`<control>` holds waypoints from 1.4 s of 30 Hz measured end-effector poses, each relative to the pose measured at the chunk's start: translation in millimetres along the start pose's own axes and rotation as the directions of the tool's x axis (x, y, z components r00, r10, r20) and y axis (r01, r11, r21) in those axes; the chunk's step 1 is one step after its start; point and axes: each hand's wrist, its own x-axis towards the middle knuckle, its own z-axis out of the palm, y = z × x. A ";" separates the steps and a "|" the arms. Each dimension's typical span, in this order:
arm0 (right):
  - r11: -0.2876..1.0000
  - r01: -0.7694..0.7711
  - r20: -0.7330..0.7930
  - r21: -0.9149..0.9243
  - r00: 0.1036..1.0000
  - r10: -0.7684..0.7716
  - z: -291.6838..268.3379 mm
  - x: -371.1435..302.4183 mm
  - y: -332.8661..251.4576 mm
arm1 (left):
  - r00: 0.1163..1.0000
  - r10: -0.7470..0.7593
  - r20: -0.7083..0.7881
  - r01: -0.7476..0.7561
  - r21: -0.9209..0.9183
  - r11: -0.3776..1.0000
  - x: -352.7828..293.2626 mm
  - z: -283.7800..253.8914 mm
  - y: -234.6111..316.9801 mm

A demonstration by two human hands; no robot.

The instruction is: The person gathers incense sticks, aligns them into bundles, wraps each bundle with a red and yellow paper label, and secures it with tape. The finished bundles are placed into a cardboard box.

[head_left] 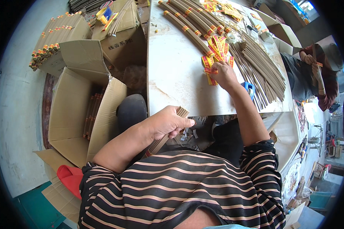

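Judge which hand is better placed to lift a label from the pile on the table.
Right, most likely. The right hand is down at the red-and-yellow labels, while the left hand is occupied, gripped around a bundle of thin brown sticks by the near edge of the table.

The head-worn fisheye view looks steeply down from close above the left hand [167, 123] and right hand [224, 75]. It faces forward over the table [172, 68] ahead of the left hand, its wide sweep catching the shirt [187, 181] behind both.
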 end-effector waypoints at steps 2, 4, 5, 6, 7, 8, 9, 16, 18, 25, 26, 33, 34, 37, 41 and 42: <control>0.999 0.042 -0.049 0.032 0.998 -0.040 -2.5 -1.5 2.1 | 1.000 0.007 0.008 -0.007 0.007 1.000 0.0 1.2 0.7; 0.987 0.086 -0.083 0.135 0.994 -0.075 -11.7 -2.7 -3.8 | 1.000 0.018 0.015 -0.018 0.017 1.000 -3.8 2.9 2.0; 0.979 0.113 -0.161 0.168 0.983 -0.086 -17.6 -5.7 -6.0 | 1.000 0.022 0.009 -0.022 0.024 0.999 -4.7 4.1 2.1; 0.974 0.042 -0.127 0.224 0.992 -0.014 -25.9 -7.6 -14.2 | 1.000 0.027 -0.001 -0.027 0.031 0.999 -6.2 5.0 1.5; 0.945 0.048 -0.148 0.325 0.989 0.001 -38.4 -12.1 -26.7 | 0.999 0.030 -0.010 -0.030 0.037 0.999 -8.2 6.3 1.0; 0.905 0.055 -0.167 0.422 0.986 0.018 -49.9 -17.0 -37.1 | 0.998 0.055 -0.008 -0.054 0.051 0.997 -9.3 8.2 1.7; 0.900 0.053 -0.191 0.433 0.981 0.034 -56.2 -25.6 -37.7 | 0.997 0.071 0.002 -0.071 0.071 0.995 -9.6 11.4 2.6; 0.314 -0.220 0.210 0.924 0.975 0.067 -89.9 -130.9 -131.8 | 0.985 0.159 -0.069 -0.150 0.120 0.981 -33.5 28.4 -3.5; 0.310 -0.269 0.261 0.912 0.963 0.067 -86.1 -152.1 -146.2 | 0.984 0.163 -0.078 -0.148 0.165 0.975 -36.6 33.6 -4.1; 0.412 -0.312 0.253 0.856 0.948 0.193 -85.8 -170.6 -165.5 | 0.974 0.170 -0.148 -0.124 0.279 0.952 -47.1 55.7 -7.4; 0.432 -0.305 0.244 0.849 0.951 0.191 -86.6 -171.4 -165.8 | 0.974 0.165 -0.153 -0.116 0.290 0.950 -47.6 57.5 -7.6; 0.516 -0.292 0.232 0.805 0.956 0.179 -92.3 -177.1 -164.6 | 0.976 0.169 -0.140 -0.118 0.312 0.943 -51.5 64.6 -8.8; 0.543 -0.284 0.229 0.790 0.959 0.169 -93.7 -176.9 -163.9 | 0.975 0.164 -0.148 -0.109 0.323 0.940 -52.4 66.9 -7.4; 0.562 -0.298 0.245 0.772 0.955 0.169 -94.3 -176.1 -159.4 | 0.978 0.151 -0.143 -0.092 0.351 0.932 -50.4 67.9 -8.8; 0.532 -0.327 0.266 0.781 0.945 0.190 -95.0 -176.1 -159.2 | 0.976 0.153 -0.154 -0.084 0.384 0.920 -49.6 70.7 -8.8; 0.515 -0.330 0.263 0.791 0.944 0.202 -92.4 -176.6 -158.9 | 0.977 0.149 -0.153 -0.081 0.381 0.921 -49.0 71.1 -7.9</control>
